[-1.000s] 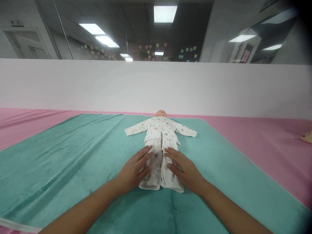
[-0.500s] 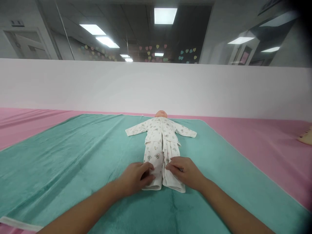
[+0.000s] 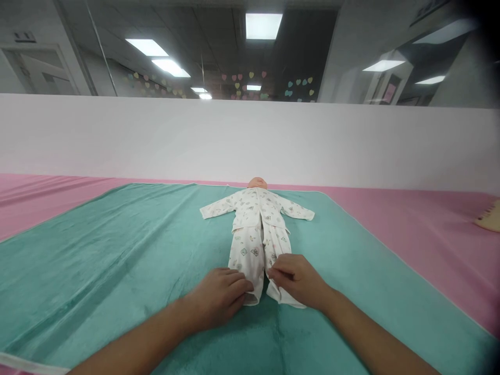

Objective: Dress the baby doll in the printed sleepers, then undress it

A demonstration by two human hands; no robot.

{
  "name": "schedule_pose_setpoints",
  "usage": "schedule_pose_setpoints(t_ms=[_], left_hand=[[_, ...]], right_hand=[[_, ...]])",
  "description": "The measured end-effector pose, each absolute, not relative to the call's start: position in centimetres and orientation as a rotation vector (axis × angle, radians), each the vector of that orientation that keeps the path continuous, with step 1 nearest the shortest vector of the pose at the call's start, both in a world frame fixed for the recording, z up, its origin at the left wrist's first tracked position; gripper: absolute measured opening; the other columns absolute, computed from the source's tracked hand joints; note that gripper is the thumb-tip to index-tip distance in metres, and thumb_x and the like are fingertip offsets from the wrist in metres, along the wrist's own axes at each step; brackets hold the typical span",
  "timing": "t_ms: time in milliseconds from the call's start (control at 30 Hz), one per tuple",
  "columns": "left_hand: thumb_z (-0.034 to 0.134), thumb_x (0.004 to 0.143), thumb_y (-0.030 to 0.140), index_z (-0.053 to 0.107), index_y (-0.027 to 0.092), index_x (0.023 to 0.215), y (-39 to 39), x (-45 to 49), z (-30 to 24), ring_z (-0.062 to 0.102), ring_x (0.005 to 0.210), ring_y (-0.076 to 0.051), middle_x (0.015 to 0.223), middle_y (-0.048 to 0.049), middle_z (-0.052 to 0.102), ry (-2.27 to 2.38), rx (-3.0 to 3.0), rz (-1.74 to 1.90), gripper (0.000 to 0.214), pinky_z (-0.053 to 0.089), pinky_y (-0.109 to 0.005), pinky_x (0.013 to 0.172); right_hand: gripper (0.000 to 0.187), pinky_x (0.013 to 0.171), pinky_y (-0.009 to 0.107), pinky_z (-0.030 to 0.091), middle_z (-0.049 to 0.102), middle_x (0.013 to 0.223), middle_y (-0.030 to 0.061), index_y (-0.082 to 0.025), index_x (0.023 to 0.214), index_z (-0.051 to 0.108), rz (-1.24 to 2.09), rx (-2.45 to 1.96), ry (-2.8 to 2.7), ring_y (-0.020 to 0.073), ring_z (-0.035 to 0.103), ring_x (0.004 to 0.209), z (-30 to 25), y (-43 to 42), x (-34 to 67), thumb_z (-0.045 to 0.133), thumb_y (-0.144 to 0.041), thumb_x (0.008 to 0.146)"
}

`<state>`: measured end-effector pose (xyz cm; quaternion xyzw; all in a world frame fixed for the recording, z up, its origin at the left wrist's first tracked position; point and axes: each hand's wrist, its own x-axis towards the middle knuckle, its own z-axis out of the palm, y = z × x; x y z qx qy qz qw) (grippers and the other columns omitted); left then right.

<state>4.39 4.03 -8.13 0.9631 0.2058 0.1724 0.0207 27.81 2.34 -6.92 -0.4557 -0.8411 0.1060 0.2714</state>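
A baby doll (image 3: 258, 183) lies on its back on a teal blanket (image 3: 117, 245), dressed in a white printed top (image 3: 255, 207) and matching trousers (image 3: 255, 250). Its sleeves are spread out to both sides. My left hand (image 3: 219, 298) is curled at the cuff of the left trouser leg, fingers pinching the fabric. My right hand (image 3: 299, 281) is curled on the cuff of the right trouser leg, also pinching it. The two legs are slightly parted at the bottom.
The teal blanket lies over a pink sheet (image 3: 410, 224) that covers a wide surface. A low white wall (image 3: 250, 135) runs behind, with glass above it. A tan object (image 3: 490, 219) shows at the far right edge.
Both hands slid down the trouser legs toward me, from flat and open on the thighs to curled at the cuffs. The trouser legs now lie longer and a little apart.
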Motion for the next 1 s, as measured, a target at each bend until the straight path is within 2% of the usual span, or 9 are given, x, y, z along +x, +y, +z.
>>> schedule_pose_setpoints(t_ms=[300, 400, 467, 533, 600, 667, 733, 867, 1000], left_hand=[[0.039, 0.083, 0.012, 0.056, 0.021, 0.098, 3.2, 4.6, -8.0, 0.057, 0.068, -0.014, 0.079, -0.0022, 0.064, 0.545, 2.892, 0.497, 0.024, 0.037, -0.024, 0.06], [0.04, 0.086, 0.019, 0.059, 0.02, 0.084, 3.2, 4.7, -7.6, 0.055, 0.061, -0.013, 0.068, -0.002, 0.061, 0.567, 2.841, 0.434, 0.02, 0.036, -0.023, 0.057], [0.039, 0.088, 0.023, 0.059, 0.018, 0.075, 3.4, 4.6, -7.3, 0.052, 0.059, -0.012, 0.063, -0.0029, 0.058, 0.566, 2.779, 0.483, 0.025, 0.037, -0.023, 0.057], [0.039, 0.089, 0.025, 0.061, 0.017, 0.081, 3.8, 4.4, -7.1, 0.054, 0.068, -0.014, 0.073, -0.0057, 0.06, 0.595, 2.674, 0.66, 0.024, 0.042, -0.025, 0.064], [0.041, 0.09, 0.024, 0.06, 0.017, 0.099, 4.2, 4.3, -7.0, 0.055, 0.09, -0.018, 0.098, -0.0099, 0.062, 0.639, 2.585, 0.837, 0.023, 0.044, -0.031, 0.08], [0.042, 0.09, 0.025, 0.054, 0.02, 0.116, 4.7, 4.2, -7.1, 0.045, 0.115, -0.021, 0.123, -0.0095, 0.053, 0.645, 2.565, 0.876, 0.03, 0.037, -0.036, 0.097], [0.044, 0.089, 0.026, 0.054, 0.023, 0.119, 4.9, 4.3, -7.1, 0.036, 0.125, -0.02, 0.13, -0.005, 0.049, 0.6, 2.587, 0.768, 0.031, 0.029, -0.037, 0.105], [0.044, 0.09, 0.028, 0.064, 0.024, 0.102, 4.4, 4.8, -7.1, 0.041, 0.122, -0.017, 0.113, 0.0005, 0.062, 0.497, 2.565, 0.578, 0.023, 0.024, -0.034, 0.107], [0.041, 0.091, 0.03, 0.065, 0.02, 0.081, 3.8, 5.0, -6.6, 0.052, 0.105, -0.017, 0.083, -0.0017, 0.067, 0.468, 2.502, 0.57, 0.027, 0.031, -0.032, 0.1]], right_hand=[[0.028, 0.066, 0.027, 0.036, 0.054, 0.06, -0.0019, -0.019, 0.06, 0.051, 0.15, -1.046, -2.502, 0.0101, 0.046, 0.061, -7.5, 1.8, 25.9, 0.043, -0.026, 0.086], [0.028, 0.067, 0.027, 0.038, 0.054, 0.059, -0.002, -0.019, 0.061, 0.052, 0.229, -1.042, -2.467, 0.0103, 0.047, 0.062, -7.5, 1.7, 26.0, 0.044, -0.027, 0.086], [0.03, 0.065, 0.026, 0.039, 0.054, 0.06, -0.0017, -0.019, 0.062, 0.053, 0.344, -1.1, -2.342, 0.0105, 0.048, 0.062, -7.3, 1.8, 26.4, 0.043, -0.03, 0.087], [0.029, 0.063, 0.026, 0.041, 0.058, 0.066, -0.0004, -0.019, 0.067, 0.057, 0.46, -1.171, -2.153, 0.0113, 0.051, 0.065, -7.1, 2.0, 27.0, 0.041, -0.033, 0.088], [0.028, 0.068, 0.027, 0.044, 0.062, 0.078, 0.0021, -0.02, 0.077, 0.061, 0.51, -1.202, -1.977, 0.0133, 0.055, 0.073, -6.9, 2.3, 27.6, 0.04, -0.035, 0.089], [0.028, 0.074, 0.03, 0.045, 0.063, 0.087, 0.0041, -0.021, 0.085, 0.062, 0.49, -1.21, -1.855, 0.0158, 0.056, 0.082, -6.9, 2.8, 28.1, 0.04, -0.037, 0.088], [0.029, 0.076, 0.031, 0.045, 0.063, 0.087, 0.0045, -0.021, 0.083, 0.063, 0.464, -1.227, -1.804, 0.0169, 0.056, 0.083, -7.0, 3.2, 28.4, 0.04, -0.039, 0.088], [0.034, 0.071, 0.03, 0.045, 0.062, 0.073, 0.0024, -0.019, 0.07, 0.062, 0.543, -1.27, -1.835, 0.0154, 0.055, 0.073, -7.1, 3.6, 28.4, 0.041, -0.04, 0.087], [0.034, 0.071, 0.03, 0.045, 0.065, 0.074, 0.002, -0.018, 0.07, 0.064, 0.795, -1.267, -1.817, 0.0157, 0.058, 0.073, -6.9, 3.8, 28.5, 0.043, -0.041, 0.085]])
